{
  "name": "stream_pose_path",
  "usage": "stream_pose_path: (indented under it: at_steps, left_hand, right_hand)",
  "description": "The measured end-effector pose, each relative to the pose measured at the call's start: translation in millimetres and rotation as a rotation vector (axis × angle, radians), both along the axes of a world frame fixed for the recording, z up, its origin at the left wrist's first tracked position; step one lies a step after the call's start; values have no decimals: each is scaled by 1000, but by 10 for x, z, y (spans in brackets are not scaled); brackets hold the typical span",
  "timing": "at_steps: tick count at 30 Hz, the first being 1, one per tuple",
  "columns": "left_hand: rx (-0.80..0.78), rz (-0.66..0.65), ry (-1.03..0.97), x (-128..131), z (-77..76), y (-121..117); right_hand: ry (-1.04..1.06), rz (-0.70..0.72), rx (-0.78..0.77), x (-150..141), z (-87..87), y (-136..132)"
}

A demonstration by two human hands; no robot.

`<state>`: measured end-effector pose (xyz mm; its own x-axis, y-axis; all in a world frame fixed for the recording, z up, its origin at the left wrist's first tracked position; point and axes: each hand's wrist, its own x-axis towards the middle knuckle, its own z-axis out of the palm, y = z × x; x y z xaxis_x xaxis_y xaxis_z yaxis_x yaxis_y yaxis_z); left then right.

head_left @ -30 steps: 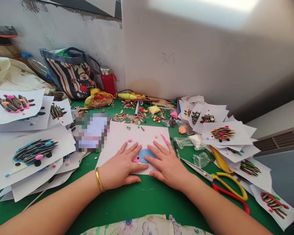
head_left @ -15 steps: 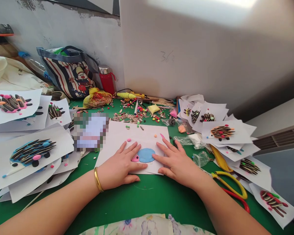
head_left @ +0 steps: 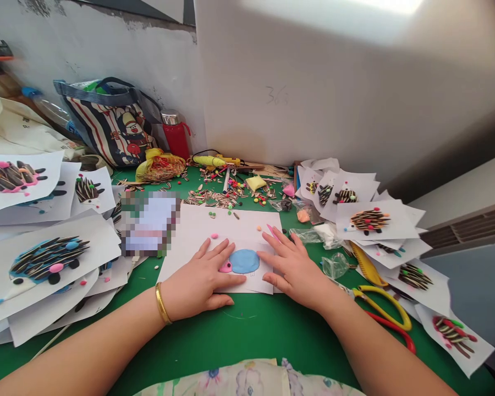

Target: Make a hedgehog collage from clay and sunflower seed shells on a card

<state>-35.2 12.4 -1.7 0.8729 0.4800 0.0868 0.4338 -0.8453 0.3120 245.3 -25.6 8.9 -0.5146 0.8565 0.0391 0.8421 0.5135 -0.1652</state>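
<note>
A sheet of white paper lies before me on the green table. On it is a flattened oval of blue clay with a small pink clay head at its left end. My left hand rests on the paper with fingers spread, partly covering the pink part. My right hand lies at the right edge of the sheet, fingers apart, fingertips close to the blue oval. Neither hand holds anything. A pink clay ball and several green dots sit higher on the sheet.
Seed-covered hedgehog pictures are piled at left, more pictures at right. A blurred phone lies left of the sheet, scissors at right. Sunflower seeds, a red bottle and a striped bag are behind.
The whole view has shifted slightly, so things appear a little further left. My hands stay spread on the paper in about the same pose.
</note>
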Motion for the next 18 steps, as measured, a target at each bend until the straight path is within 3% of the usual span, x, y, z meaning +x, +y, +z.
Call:
stream_pose_path:
  at_steps: [5,11,18]
  left_hand:
    - [-7,4,14,-1,7,-4]
    - [-2,-1,13,3,5,-1]
    - [-2,1,21,-3,0,-1]
  right_hand:
    - [-42,-12,-18,-31,-40,3]
    - [-70,-17,91,-87,-39,-11]
    - [-53,-17,50,-114,-78,3]
